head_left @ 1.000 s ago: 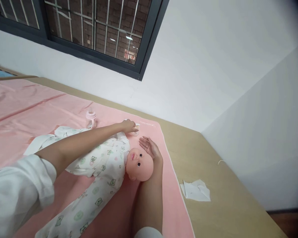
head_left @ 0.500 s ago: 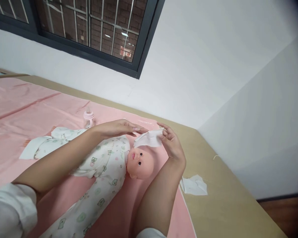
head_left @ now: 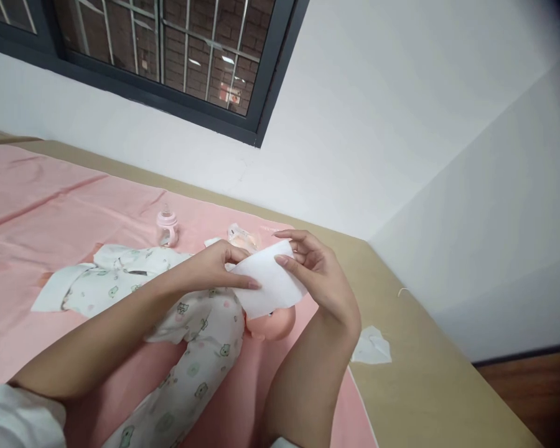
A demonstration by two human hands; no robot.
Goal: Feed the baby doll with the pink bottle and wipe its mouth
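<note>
Close to the right edge of the pink mat (head_left: 28,208), we hold a white tissue (head_left: 273,286) stretched between two narrow pinches. Our left hand (head_left: 231,267) has its thumb laid flat across the near face, with the fingers tucked behind. Our right hand (head_left: 315,264) nips the upper right edge between thumb and fingers, the index finger held out above the rest. Under the tissue we see the doll's head (head_left: 277,325), its face mostly covered from our view; we cannot tell whether the two touch. From there the doll's patterned suit (head_left: 214,320) runs leftward along the mat. Beyond our left hand, near the mat's far edge, lies a clear packet (head_left: 241,236); farther left, a pink bottle (head_left: 167,227) stands upright. Past the mat's right edge, a crumpled tissue (head_left: 373,346) rests on the wooden top (head_left: 434,373).
</note>
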